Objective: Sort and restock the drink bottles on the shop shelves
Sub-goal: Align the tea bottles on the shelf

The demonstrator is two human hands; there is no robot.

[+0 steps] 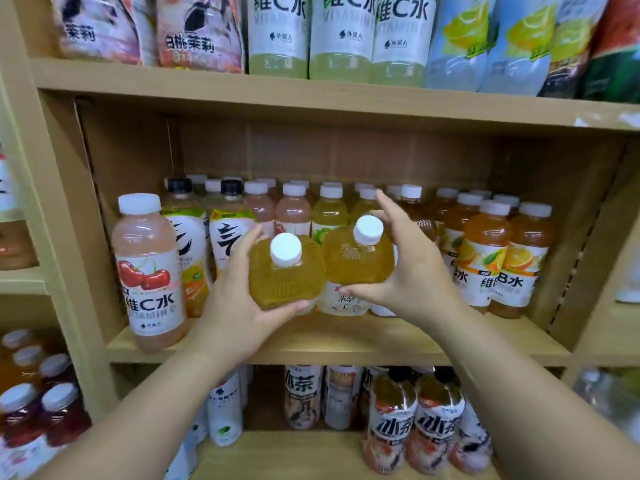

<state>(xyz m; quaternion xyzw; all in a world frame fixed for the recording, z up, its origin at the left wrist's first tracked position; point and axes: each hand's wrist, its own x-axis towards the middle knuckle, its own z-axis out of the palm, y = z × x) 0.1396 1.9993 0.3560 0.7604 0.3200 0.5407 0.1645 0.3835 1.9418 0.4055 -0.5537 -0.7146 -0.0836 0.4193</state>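
Two square-shouldered bottles of yellow-green tea with white caps are held side by side over the front of the middle shelf [346, 344]. My left hand [239, 299] grips the left tea bottle [284, 275] from its left side and underneath. My right hand [408, 268] wraps the right tea bottle [356, 261] from its right, fingers reaching over its cap. Both bottles tilt toward me, caps up. Their lower parts are partly hidden by my hands.
A pink cherry drink bottle [149, 268] stands at the shelf's front left, with two black-capped bottles [207, 233] behind it. Orange drink bottles [498, 258] fill the right side. Pink and pale green bottles line the back. Shelves above and below hold more bottles.
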